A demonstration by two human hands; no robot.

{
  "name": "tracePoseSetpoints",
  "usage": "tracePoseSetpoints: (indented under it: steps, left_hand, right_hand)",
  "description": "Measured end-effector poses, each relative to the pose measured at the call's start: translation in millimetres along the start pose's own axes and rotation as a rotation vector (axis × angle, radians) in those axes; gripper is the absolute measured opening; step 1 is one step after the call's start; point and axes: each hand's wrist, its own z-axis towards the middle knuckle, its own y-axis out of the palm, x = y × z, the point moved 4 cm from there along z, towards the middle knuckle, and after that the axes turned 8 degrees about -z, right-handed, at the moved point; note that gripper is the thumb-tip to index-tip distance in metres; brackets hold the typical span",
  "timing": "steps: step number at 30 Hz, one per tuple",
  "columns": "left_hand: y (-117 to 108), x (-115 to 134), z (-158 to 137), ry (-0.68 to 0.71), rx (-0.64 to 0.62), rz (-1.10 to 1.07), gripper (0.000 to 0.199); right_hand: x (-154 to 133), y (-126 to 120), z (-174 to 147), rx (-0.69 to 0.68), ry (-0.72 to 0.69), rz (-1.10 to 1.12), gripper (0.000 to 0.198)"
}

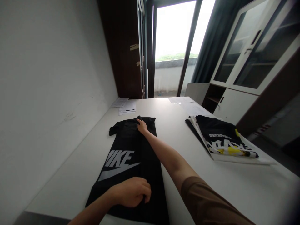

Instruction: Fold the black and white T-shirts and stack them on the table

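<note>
Black shirt, bearing a grey NIKE print, lies lengthwise on the left half of the white table; right hand, toward the table's far end, pinches the shirt's far edge; left hand, toward the table's near end, has fingers curled over the shirt, cloth between them cannot be confirmed; folded garments are stacked on the table's right side; papers lie at its far left corner.
</note>
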Motion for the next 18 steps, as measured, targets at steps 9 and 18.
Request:
tracePoseSetpoints:
  steps: [9, 18]
  left_hand:
    - [-26, -2, -3, -0.118, 0.148, 0.016, 0.026]
    - [-8, -10, 24, -0.067, 0.204, 0.190, 0.026]
  right_hand:
    - [-6, 8, -17, -0.173, -0.224, 0.031, 0.040]
    - [36, -44, -30, 0.094, 0.086, -0.323, 0.028]
